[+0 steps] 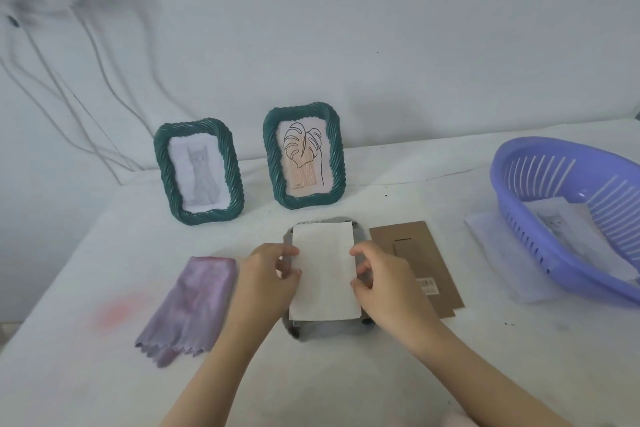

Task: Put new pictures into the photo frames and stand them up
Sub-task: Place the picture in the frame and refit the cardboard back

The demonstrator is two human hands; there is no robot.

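On the white table (104, 253), the left hand (273, 274) and the right hand (384, 274) pinched the side edges of a white sheet (323, 274), held over a grey frame (304, 333) lying flat. A brown backing board (433, 253) lay just right of it, a purple cloth (194, 305) to the left. Behind stood two green frames, the cat frame (199, 172) and the leaf frame (304, 156). At the right, a purple basket (512, 204) held papers (554, 218).
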